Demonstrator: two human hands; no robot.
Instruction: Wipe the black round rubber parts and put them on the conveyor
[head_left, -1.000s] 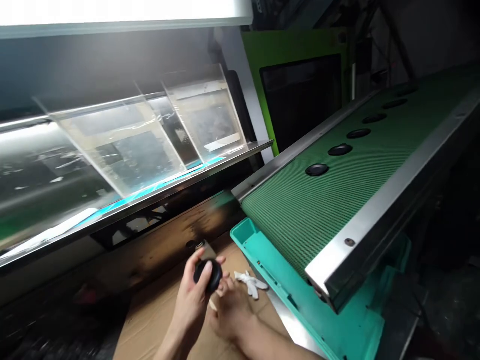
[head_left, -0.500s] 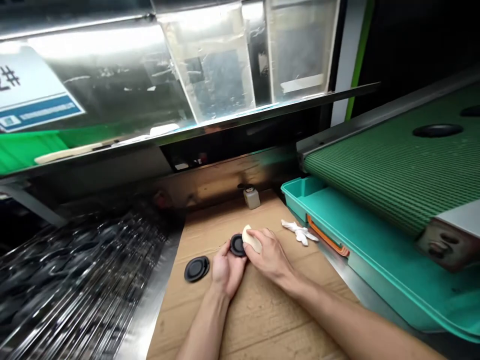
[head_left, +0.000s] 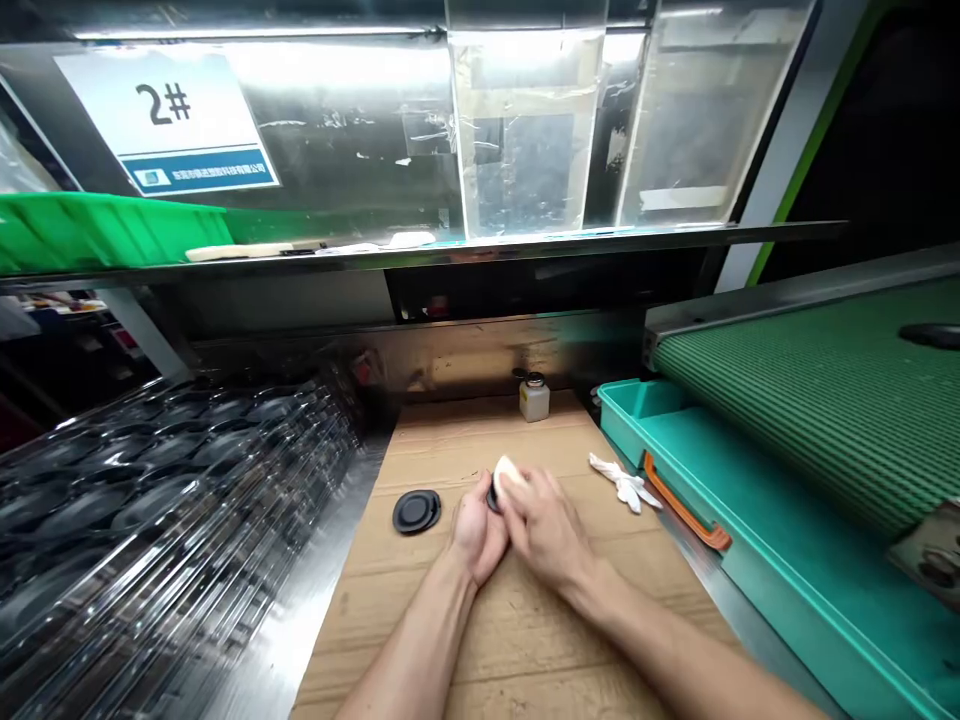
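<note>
My left hand [head_left: 478, 530] is closed around a small round black part [head_left: 492, 494], most of it hidden by my fingers and the pad. In my right hand [head_left: 546, 522] a cream-white pad [head_left: 510, 474], like a sponge or folded cloth, is pinched and pressed over that part. To the left, round black parts [head_left: 416, 511] lie overlapping on the cardboard sheet [head_left: 442, 620]. Beyond my hands stands a small whitish bottle [head_left: 534, 400] with a dark top. A crumpled white glove [head_left: 625, 484] lies to the right.
Stacked clear trays [head_left: 187, 500] with black round parts fill the left side. At the right, a teal bin [head_left: 780, 500] with an orange handle sits beneath a green conveyor belt [head_left: 825, 370]. A metal shelf [head_left: 510, 243] with a green crate [head_left: 112, 230] crosses the back.
The camera view has turned left and levelled, so the scene sits further right. My right hand has brought the pad across the black part, which now shows less.
</note>
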